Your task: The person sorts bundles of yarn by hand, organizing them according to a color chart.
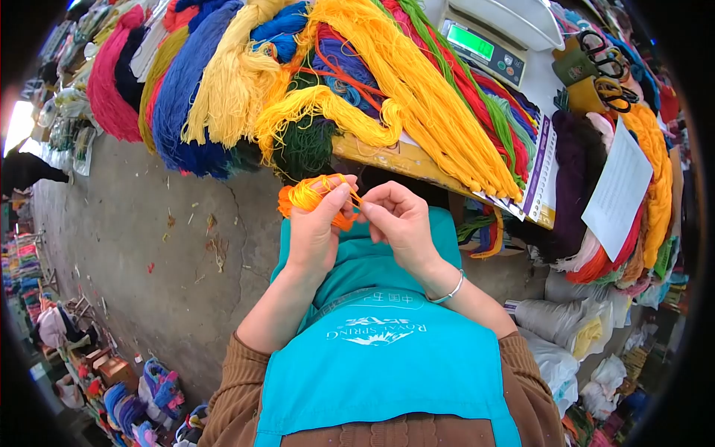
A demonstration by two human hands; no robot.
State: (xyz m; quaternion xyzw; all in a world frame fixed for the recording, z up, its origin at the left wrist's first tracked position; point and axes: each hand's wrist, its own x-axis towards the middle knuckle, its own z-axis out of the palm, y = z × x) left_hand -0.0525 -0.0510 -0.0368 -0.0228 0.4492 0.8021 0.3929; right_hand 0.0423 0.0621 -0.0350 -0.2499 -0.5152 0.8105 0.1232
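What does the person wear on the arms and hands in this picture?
Both hands, the left hand and the right hand, are bare, without gloves. The brown ribbed sleeves are pushed up near the elbows, so the forearms are uncovered. A thin silver bracelet circles the right wrist. I see no rings on the fingers.

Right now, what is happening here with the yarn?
A person in a teal apron holds a small bundle of orange yarn in the left hand. The right hand pinches a strand coming from it. Just beyond the hands, a table is piled with skeins of yarn in many colours, with a scale and scissors on it.
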